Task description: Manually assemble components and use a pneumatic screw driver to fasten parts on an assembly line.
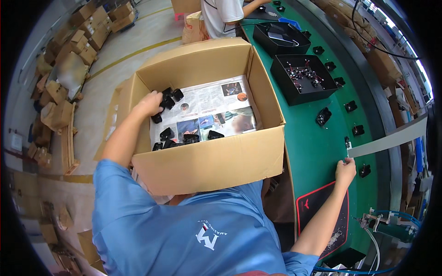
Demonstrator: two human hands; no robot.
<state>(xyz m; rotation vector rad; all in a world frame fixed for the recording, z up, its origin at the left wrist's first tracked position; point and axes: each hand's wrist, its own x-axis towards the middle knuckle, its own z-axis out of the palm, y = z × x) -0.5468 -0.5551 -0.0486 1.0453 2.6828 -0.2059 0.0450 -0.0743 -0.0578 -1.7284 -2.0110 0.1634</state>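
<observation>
A green workbench [306,142] runs lengthwise under the right hand [346,171] and away beyond it, well to the right of the left hand [149,104]. The open cardboard box [216,166] surrounds the left grip, which is inside its left wall. Newspaper [202,102] lines the box floor, spreading rightward from that hand. Below the right grip, partly under the forearm, is one red-edged black mat [309,214] with small pale bits [335,238] scattered on it. Ahead of the right hand, toward the bench's left edge, stand two black bins [299,98]: the nearer holds a jumble of small pieces with red and white wires [304,77], the farther a greyish item [279,37]. In the box are black parts [177,95]: at least four under and just beside the left fingers, and about five along the wall nearest the wearer, where the two rightmost have their long axes running left to right. The left fingers bend down onto the parts, but I cannot tell whether they clasp one. The right fingertips are drawn together just beside a small dark-and-white piece [348,143]; whether they pinch it is unclear. A lone black part [324,117] beyond the right grip slants from lower left to upper right.
</observation>
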